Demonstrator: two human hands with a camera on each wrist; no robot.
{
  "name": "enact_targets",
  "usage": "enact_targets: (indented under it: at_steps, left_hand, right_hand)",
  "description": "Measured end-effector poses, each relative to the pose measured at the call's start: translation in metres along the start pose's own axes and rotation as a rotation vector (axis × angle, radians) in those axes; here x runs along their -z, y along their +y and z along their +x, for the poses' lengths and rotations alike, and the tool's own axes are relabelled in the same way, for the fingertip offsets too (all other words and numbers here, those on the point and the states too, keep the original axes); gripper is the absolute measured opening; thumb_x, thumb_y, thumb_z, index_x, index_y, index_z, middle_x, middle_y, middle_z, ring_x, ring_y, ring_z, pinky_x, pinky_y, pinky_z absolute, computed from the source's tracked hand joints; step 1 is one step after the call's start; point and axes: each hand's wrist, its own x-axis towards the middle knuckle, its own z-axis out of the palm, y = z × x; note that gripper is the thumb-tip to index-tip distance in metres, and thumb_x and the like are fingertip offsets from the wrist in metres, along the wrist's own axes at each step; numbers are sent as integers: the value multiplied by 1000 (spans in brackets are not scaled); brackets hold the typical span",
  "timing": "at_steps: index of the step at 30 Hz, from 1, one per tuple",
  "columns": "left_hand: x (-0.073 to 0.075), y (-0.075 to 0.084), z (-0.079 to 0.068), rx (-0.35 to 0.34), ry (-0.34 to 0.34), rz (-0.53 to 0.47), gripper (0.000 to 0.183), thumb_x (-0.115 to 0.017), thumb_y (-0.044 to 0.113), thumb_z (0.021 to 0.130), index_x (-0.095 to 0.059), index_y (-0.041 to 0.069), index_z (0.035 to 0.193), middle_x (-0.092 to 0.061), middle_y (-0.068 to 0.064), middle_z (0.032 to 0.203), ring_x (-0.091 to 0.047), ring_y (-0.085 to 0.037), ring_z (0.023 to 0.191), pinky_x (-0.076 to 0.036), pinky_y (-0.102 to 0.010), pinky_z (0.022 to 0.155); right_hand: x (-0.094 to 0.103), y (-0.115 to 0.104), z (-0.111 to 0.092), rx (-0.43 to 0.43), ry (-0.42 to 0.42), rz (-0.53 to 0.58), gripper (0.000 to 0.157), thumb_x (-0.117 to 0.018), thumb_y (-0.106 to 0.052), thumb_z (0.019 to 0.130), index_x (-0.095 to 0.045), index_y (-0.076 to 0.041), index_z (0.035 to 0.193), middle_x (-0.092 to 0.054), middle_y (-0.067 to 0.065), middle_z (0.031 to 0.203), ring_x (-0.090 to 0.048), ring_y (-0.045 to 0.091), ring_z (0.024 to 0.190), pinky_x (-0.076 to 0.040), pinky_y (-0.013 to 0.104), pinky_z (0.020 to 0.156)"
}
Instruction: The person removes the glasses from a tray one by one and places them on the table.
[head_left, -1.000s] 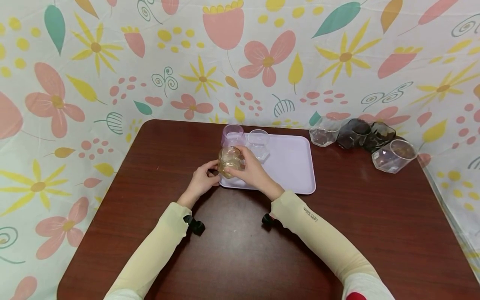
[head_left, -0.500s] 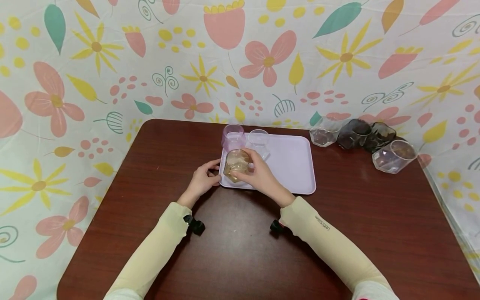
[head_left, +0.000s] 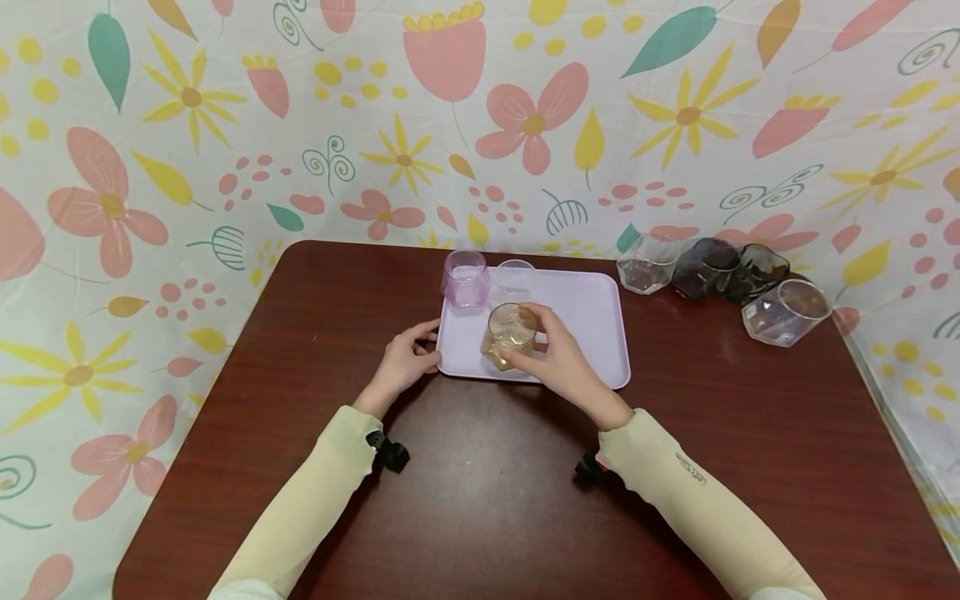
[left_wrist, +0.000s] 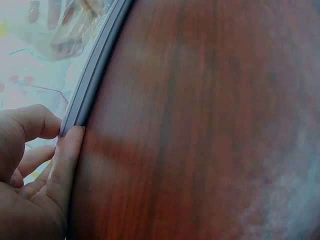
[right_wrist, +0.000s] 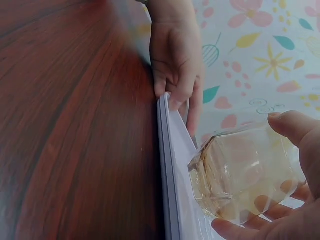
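Nearest are the pale sleeves (head_left: 300, 492), behind the fingers of both hands, each with a small black wrist camera (head_left: 390, 452) at its cuff, over the dark red-brown wooden table (head_left: 465, 483). The left hand (head_left: 402, 362) pinches the rim of the lilac tray (head_left: 581, 325) at its near left corner, thumb and fingers nearly closed on it. To the right of those fingers, the right hand (head_left: 558, 362) grips the amber tumbler (head_left: 512, 333) from its right side, thumb on the near side and fingers round the far side, spread only as wide as the glass. The tumbler is mouth up over the tray's near part; whether its base touches the tray cannot be told. Past the left fingers, a purple tumbler (head_left: 465, 279) stands at the tray's far left corner, and just beyond the amber one is a colourless tumbler (head_left: 514, 277), partly hidden. Well to the right of the right fingers sit a clear glass (head_left: 786, 312), smoky-grey glasses (head_left: 703, 271) and another clear one, before the floral cloth (head_left: 375, 108) farthest from both hands.
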Motion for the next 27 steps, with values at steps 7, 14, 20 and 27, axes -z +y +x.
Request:
enact_targets:
  at_steps: [7, 14, 20, 27]
  left_hand:
    - [0, 0, 1, 10, 4, -4, 64, -63, -9, 83, -60, 4, 146, -65, -23, 124, -59, -10, 69, -66, -26, 67]
    - [1, 2, -1, 8, 0, 4, 64, -63, -8, 83, -59, 3, 146, -65, -24, 124, -59, -9, 70, -66, -27, 67]
    - [1, 4, -1, 17, 2, -5, 64, -63, -9, 84, -60, 5, 146, -65, -23, 125, -59, -10, 70, -66, -27, 68]
    - [1, 4, -2, 28, -4, 0, 64, -63, -9, 85, -59, 5, 147, -64, -23, 125, -60, -11, 70, -66, -28, 68]
  right_hand:
    - [23, 6, -14, 2, 32, -28, 76, -82, -15, 90, -40, -1, 151, -52, 23, 140, -52, 40, 131, -53, 60, 106]
    - [47, 8, -29, -12, 73, -67, 74, -80, -12, 91, -40, 0, 151, -51, 24, 140, -51, 41, 132, -53, 62, 105]
    - [67, 16, -38, -39, 110, -86, 74, -81, -13, 91, -40, -2, 151, -52, 24, 140, -52, 40, 131, -53, 59, 105]
    - [92, 25, -51, -72, 158, -96, 74, -79, -12, 92, -37, -3, 153, -53, 25, 143, -54, 39, 129, -50, 10, 92]
